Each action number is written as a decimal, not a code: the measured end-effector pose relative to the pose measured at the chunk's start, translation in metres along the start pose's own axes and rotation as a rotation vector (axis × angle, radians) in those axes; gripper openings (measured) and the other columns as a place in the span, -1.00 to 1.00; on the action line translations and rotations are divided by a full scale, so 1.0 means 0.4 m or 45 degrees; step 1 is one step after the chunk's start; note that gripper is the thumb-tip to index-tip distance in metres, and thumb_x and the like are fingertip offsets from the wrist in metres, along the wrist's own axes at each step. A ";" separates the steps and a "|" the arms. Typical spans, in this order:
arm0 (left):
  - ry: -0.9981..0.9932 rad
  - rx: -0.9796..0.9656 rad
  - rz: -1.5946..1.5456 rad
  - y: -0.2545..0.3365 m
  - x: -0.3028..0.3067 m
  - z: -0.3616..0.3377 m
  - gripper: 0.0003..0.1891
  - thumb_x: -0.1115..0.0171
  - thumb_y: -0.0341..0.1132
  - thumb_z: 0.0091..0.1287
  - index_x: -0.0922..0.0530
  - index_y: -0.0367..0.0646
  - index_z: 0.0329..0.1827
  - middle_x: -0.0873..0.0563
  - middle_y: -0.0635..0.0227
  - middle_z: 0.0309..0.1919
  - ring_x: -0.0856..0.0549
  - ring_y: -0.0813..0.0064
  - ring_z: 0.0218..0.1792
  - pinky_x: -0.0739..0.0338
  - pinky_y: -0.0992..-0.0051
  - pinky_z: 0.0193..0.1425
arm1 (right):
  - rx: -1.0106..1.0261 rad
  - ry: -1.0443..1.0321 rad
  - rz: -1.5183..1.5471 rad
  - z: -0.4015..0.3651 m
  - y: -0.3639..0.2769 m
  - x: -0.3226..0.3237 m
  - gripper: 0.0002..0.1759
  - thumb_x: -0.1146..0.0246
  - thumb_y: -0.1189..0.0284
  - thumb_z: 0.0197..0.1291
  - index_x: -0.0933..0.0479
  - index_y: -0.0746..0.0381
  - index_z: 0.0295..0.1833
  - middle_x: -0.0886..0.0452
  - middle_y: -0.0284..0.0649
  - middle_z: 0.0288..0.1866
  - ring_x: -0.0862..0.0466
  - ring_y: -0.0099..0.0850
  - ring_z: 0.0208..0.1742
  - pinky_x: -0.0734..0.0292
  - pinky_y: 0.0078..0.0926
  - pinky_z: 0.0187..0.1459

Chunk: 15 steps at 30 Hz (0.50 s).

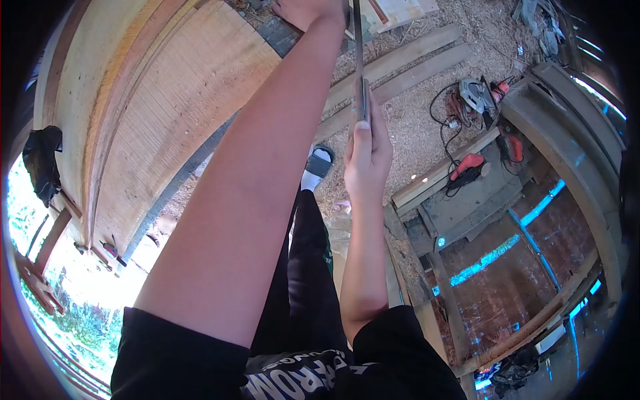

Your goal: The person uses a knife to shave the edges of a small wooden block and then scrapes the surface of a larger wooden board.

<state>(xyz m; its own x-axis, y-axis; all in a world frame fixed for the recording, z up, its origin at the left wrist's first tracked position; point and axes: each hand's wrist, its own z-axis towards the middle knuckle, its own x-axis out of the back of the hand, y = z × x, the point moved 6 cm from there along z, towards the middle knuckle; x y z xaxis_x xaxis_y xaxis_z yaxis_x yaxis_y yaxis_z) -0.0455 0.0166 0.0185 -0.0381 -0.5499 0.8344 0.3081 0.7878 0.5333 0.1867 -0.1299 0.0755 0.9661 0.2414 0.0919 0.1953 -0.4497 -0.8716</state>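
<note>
Fingers (379, 127) of the right hand (368, 160) grip a thin strip (359, 60) above the shaving-strewn floor (417, 120), thumb (362, 137) along its edge apparently for steadiness; the left hand's (305, 9) grip, partly out of view, is unclear.

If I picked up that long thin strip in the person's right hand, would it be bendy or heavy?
The strip would probably feel stiff: it runs straight beyond the right hand with no visible bend. It may be light, since it looks narrow from here, though I can't tell its material. Being long, its far end might swing easily.
</note>
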 end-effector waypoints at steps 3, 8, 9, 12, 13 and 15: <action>0.070 -0.031 0.021 0.001 0.001 0.000 -0.69 -0.23 -0.19 0.32 -0.52 -0.21 -0.02 -0.67 -0.15 -0.05 -0.72 -0.18 -0.05 -0.58 -0.10 0.11 | 0.006 0.004 -0.034 0.015 -0.008 -0.009 -0.41 -0.01 0.34 0.55 -0.37 0.40 0.57 -0.53 0.13 0.50 -0.52 -0.16 0.54 -0.35 -0.34 0.49; 0.113 -0.056 0.010 0.000 0.001 -0.006 -0.69 -0.22 -0.20 0.33 -0.53 -0.23 -0.01 -0.67 -0.18 -0.06 -0.73 -0.19 -0.08 -0.59 -0.10 0.07 | 0.071 0.007 0.028 0.027 0.004 -0.009 -0.41 -0.02 0.33 0.55 -0.37 0.39 0.57 -0.55 0.13 0.48 -0.55 -0.16 0.51 -0.37 -0.34 0.48; 0.116 -0.061 0.009 0.004 0.002 -0.001 -0.69 -0.22 -0.20 0.33 -0.53 -0.23 -0.01 -0.67 -0.18 -0.06 -0.73 -0.19 -0.08 -0.59 -0.10 0.07 | 0.071 0.036 0.012 0.011 0.003 -0.008 -0.41 -0.02 0.34 0.55 -0.37 0.39 0.57 -0.55 0.13 0.48 -0.56 -0.16 0.50 -0.38 -0.34 0.47; 0.084 -0.050 0.016 -0.005 -0.002 -0.008 -0.68 -0.22 -0.21 0.33 -0.53 -0.25 0.00 -0.67 -0.20 -0.07 -0.73 -0.19 -0.09 -0.61 -0.09 0.05 | -0.186 -0.012 0.069 -0.019 0.028 0.002 -0.42 -0.02 0.35 0.55 -0.37 0.40 0.57 -0.55 0.12 0.48 -0.56 -0.17 0.50 -0.39 -0.34 0.46; 0.093 -0.059 0.007 -0.004 -0.003 -0.005 -0.69 -0.22 -0.21 0.32 -0.53 -0.25 0.00 -0.68 -0.20 -0.08 -0.73 -0.19 -0.09 -0.61 -0.09 0.05 | -0.186 -0.008 0.068 -0.004 0.030 0.003 -0.42 -0.02 0.35 0.55 -0.37 0.40 0.57 -0.55 0.12 0.48 -0.56 -0.17 0.50 -0.39 -0.34 0.46; 0.104 -0.064 -0.002 -0.002 -0.002 -0.002 -0.69 -0.22 -0.22 0.32 -0.53 -0.26 -0.01 -0.69 -0.19 -0.09 -0.73 -0.19 -0.09 -0.61 -0.09 0.05 | 0.118 -0.036 0.006 0.042 0.003 -0.006 -0.41 -0.02 0.35 0.55 -0.37 0.39 0.58 -0.58 0.10 0.45 -0.58 -0.20 0.48 -0.43 -0.35 0.43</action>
<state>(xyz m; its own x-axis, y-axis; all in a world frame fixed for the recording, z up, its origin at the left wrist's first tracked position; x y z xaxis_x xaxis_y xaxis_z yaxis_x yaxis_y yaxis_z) -0.0449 0.0162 0.0173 0.0384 -0.5733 0.8184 0.3556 0.7733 0.5250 0.1817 -0.1168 0.0660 0.9616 0.2641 0.0749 0.1727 -0.3699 -0.9129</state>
